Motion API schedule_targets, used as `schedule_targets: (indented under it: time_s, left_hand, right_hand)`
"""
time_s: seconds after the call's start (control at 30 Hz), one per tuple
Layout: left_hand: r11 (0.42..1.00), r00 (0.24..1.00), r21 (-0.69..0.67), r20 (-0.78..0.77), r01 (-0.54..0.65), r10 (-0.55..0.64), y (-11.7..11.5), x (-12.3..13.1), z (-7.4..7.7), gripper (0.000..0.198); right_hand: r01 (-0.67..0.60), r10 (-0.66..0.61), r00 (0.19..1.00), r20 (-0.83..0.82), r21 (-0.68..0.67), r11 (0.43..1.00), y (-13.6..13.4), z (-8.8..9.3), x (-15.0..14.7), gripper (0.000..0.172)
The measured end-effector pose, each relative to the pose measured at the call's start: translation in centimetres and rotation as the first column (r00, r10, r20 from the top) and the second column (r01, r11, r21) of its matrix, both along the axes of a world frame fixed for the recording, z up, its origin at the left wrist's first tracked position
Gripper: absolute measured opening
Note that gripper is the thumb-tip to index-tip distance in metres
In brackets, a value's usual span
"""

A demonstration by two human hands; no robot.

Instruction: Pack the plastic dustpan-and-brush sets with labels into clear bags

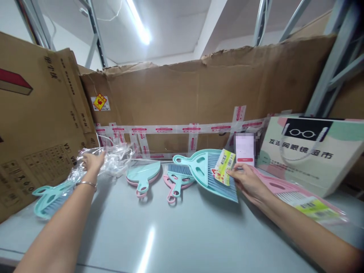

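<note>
My right hand (248, 182) pinches the edge of a teal dustpan and brush set (204, 170), fingers by its yellow-green label card (224, 167). The set is tilted with its handle to the left. At the left, my left hand (93, 161) is closed on a crumpled clear plastic bag (113, 161); its fingertips are partly hidden. Below that wrist lies another teal dustpan and brush set (51, 201). Mid-table, a teal dustpan (145, 174) rests over a pink one. Beside it, a teal brush (179, 178) overlaps a pink brush (170, 195).
A pink dustpan set in clear plastic (307, 197) lies at the right, before a paper carrier bag (313, 155). A phone (245, 149) stands upright behind my right hand. Cardboard boxes (176, 94) wall the back and left of the grey table (176, 235). Metal shelf posts rise behind.
</note>
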State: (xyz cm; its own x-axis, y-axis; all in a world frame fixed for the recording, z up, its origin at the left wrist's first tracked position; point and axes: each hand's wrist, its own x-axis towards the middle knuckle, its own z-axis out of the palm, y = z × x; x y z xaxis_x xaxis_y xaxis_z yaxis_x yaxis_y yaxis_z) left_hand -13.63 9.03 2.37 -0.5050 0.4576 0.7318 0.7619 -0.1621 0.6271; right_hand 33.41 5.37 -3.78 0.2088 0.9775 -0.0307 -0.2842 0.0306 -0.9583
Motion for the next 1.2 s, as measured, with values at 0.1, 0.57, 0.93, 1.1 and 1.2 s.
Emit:
schedule_targets:
  time_s: [0.1,0.57,0.93,1.1,1.2]
  left_hand:
    - [0.97,0.975,0.143,-0.076,-0.197,0.21,-1.1,4.1,-1.5,0.066]
    - [0.214,0.14,0.096,0.496,0.972,-0.857,-5.8,20.0,-4.2,0.031]
    - [0.506,0.488,0.027,-0.315,0.862,-0.814,-7.5,17.6,-1.3,0.021]
    - [0.488,0.452,-0.037,-0.32,0.872,-0.833,-8.4,15.6,-0.2,0.042]
    - [0.429,0.352,-0.201,-0.328,0.88,-0.876,-8.7,16.3,0.0,0.049]
  right_hand:
    - [-0.026,0.026,0.999,-0.046,-0.013,1.0,0.2,-0.4,-0.4,0.035]
    - [0.066,-0.118,0.903,0.413,0.139,0.988,1.1,0.8,-1.3,0.024]
    - [-0.683,-0.211,0.318,0.924,0.377,0.625,-1.7,8.1,-8.6,0.003]
    - [-0.758,-0.058,0.37,0.927,0.338,0.557,-2.1,8.9,-9.2,0.009]
    - [-0.825,0.056,0.311,0.949,0.241,0.512,-2.6,8.5,-10.5,0.009]
